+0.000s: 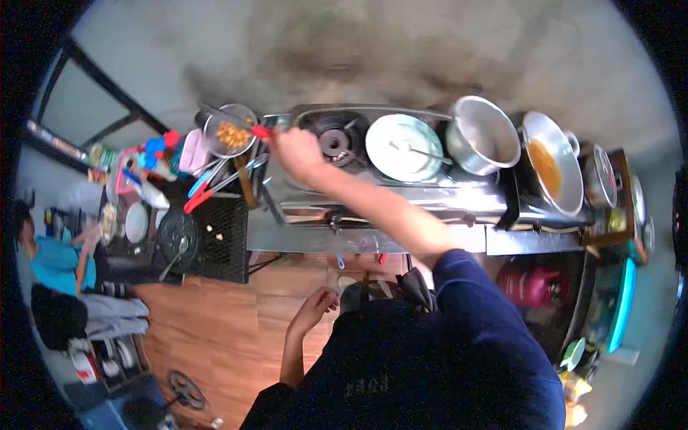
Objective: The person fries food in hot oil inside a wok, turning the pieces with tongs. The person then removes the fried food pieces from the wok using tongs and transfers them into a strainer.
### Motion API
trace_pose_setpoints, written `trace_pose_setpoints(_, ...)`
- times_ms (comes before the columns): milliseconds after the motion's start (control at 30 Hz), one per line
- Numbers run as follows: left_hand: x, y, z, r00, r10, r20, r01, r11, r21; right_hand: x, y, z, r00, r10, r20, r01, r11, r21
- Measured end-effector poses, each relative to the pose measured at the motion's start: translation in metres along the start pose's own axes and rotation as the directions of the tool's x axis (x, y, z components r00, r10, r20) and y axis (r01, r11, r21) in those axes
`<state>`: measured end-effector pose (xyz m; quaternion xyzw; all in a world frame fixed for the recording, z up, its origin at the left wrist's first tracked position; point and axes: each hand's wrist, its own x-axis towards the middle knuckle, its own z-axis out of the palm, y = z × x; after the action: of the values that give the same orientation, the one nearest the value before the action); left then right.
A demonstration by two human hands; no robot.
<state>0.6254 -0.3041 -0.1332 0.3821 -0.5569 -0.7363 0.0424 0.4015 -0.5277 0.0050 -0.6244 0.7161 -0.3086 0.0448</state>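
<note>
My right hand (297, 154) reaches across the stove to the far left, its fingers closed round the red handle (261, 132) of a utensil. The utensil's other end is at a round metal bowl (211, 136) and is hard to make out. Inside that bowl lie small browned pieces of food (232, 134). My left hand (317, 308) hangs low in front of my body, fingers loosely bent and holding nothing. Below my right forearm's reach, a pale round dish (393, 161) sits on the stove with a spoon (430, 155) resting in it.
A deep metal pot (479, 136) and a wide pan with orange-brown liquid (545, 168) stand to the right. Red-handled tongs (197, 201) lie left of the stove (333, 140). A person in a blue top (57, 261) is at the far left. A gas cylinder (534, 287) stands below.
</note>
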Motion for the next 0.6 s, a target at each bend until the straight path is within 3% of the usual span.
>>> trace_pose_setpoints(33, 0.002, 0.015, 0.003, 0.999, -0.042, -0.029, 0.044, 0.997, 0.064, 0.000, 0.004, 0.005, 1.000, 0.011, 0.026, -0.012, 0.999, 0.040)
trace_pose_setpoints(133, 0.006, 0.026, 0.012, 0.998, 0.058, -0.023, -0.056, 0.996, 0.063, -0.015, 0.009, -0.014, 0.998, 0.042, 0.040, -0.046, 0.994, 0.099)
trace_pose_setpoints(200, 0.004, 0.026, 0.025, 0.999, 0.016, -0.043, -0.014, 0.999, 0.033, -0.047, 0.011, -0.037, 0.987, 0.138, -0.084, -0.118, 0.969, 0.215)
trace_pose_setpoints(233, 0.003, 0.023, 0.036, 0.999, -0.003, -0.054, 0.004, 1.000, 0.014, -0.064, 0.016, -0.056, 0.986, 0.162, -0.038, -0.139, 0.929, 0.342)
trace_pose_setpoints(367, 0.001, 0.005, 0.093, 1.000, -0.027, -0.004, 0.027, 0.998, 0.060, -0.175, 0.054, -0.139, 0.967, 0.222, 0.124, -0.244, 0.674, 0.697)
trace_pose_setpoints(400, 0.006, 0.003, 0.109, 0.999, -0.036, 0.040, 0.033, 0.997, 0.073, -0.210, 0.066, -0.159, 0.948, 0.239, 0.212, -0.316, 0.598, 0.737)
trace_pose_setpoints(500, 0.011, 0.003, 0.171, 0.984, -0.076, 0.160, 0.060, 0.993, 0.104, -0.329, 0.111, -0.217, 0.916, 0.294, 0.272, -0.388, 0.479, 0.788)
trace_pose_setpoints(600, 0.029, -0.006, 0.236, 0.948, -0.086, 0.305, 0.036, 0.985, 0.166, -0.451, 0.147, -0.289, 0.803, 0.417, 0.427, -0.539, 0.199, 0.819)
